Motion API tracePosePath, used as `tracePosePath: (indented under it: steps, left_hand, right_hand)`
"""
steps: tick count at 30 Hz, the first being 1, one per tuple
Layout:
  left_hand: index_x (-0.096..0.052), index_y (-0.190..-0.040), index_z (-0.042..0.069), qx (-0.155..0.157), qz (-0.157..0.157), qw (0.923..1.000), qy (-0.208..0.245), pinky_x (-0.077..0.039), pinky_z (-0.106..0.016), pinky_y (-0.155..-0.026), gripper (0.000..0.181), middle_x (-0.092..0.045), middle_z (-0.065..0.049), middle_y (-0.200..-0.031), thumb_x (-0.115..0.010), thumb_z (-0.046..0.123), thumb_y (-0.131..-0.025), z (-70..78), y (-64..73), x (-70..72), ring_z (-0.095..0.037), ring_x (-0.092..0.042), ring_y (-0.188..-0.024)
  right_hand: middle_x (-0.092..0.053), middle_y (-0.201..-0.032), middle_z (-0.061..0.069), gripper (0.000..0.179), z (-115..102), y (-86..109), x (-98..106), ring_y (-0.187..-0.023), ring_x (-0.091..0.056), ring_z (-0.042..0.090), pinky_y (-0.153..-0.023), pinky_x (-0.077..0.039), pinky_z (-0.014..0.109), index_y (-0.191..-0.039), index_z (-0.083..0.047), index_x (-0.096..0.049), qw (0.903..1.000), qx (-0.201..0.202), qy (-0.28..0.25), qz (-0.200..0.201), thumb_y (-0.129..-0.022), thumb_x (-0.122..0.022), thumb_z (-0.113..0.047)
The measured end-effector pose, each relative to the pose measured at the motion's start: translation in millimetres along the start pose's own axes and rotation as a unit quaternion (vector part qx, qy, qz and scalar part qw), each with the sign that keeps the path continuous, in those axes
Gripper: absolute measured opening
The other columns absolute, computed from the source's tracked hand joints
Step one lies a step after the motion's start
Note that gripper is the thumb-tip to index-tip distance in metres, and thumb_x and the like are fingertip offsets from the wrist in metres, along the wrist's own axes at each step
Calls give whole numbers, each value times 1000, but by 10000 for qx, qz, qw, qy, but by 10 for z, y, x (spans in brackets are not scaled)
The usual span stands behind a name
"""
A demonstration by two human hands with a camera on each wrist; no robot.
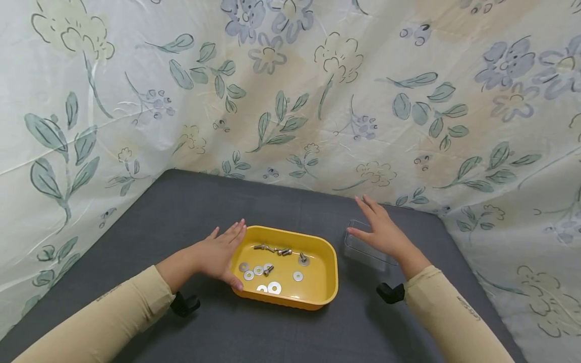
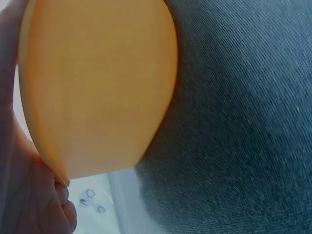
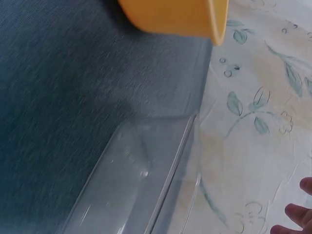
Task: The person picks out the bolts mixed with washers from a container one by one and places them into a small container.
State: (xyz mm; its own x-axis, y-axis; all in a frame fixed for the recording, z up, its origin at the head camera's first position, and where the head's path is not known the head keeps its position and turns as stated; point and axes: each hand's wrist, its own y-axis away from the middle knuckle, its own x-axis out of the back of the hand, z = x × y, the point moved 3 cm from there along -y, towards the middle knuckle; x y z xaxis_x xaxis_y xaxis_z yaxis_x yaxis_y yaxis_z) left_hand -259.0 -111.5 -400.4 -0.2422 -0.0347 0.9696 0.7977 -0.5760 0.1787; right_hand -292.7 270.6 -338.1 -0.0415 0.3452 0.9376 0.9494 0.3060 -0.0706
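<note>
The left hand [image 1: 213, 258] braces the yellow tray [image 1: 317, 276] at its 9 o'clock end, thumb set wide of the fairly straight fingers. Light, even pressure there would probably serve best, since a hard push could skid the tray over the dark table top [image 1: 272, 335] or tip it. The right hand [image 1: 382, 232] hovers at the tray's 2 o'clock, fingers spread and pinching nothing, near the clear container [image 3: 126, 185]. That container's thin edges are faint, so a slow approach guided by its rim seems wise. Inside the tray, the bolts [image 1: 284, 252] look easiest to pinch by the shank, while the flat washers [image 1: 274, 292] would likely need sliding to a wall first.

The tray is smooth and glossy, with rounded corners. Most of the silvery bolts lie loosely from 10 to 2 o'clock, the last seemingly on a washer. Other washers gather between 7 and 9 o'clock; one lies alone towards 4. The container, colourless and see-through, sits apart from the tray, between 2 and 3 o'clock.
</note>
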Motion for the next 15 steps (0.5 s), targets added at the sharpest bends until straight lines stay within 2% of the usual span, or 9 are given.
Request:
tracePosePath:
  steps: [9, 15]
  left_hand:
    - [0, -147, 6, 203, -150, 9996, -125, -3, -58, -106, 141, 12, -6, -152, -49, 90, -45, 17, 5, -2, -24, 4, -140]
    - [-1, -147, 6, 98, -164, 9994, -280, -5, -57, -107, 142, 12, -7, -152, -49, 91, -44, 59, 15, -13, -24, 4, -140]
  right_hand:
    - [-13, -152, 8, 84, -248, -122, 40, -136, -14, 35, -100, -22, 61, -148, -22, -18, 9996, 226, -141, 50, -82, -62, -50]
    - [-23, -149, 8, 77, -388, -201, 28, -132, -25, 33, -96, -34, 55, -144, -19, -29, 9981, 517, -344, 49, -82, -64, -47]
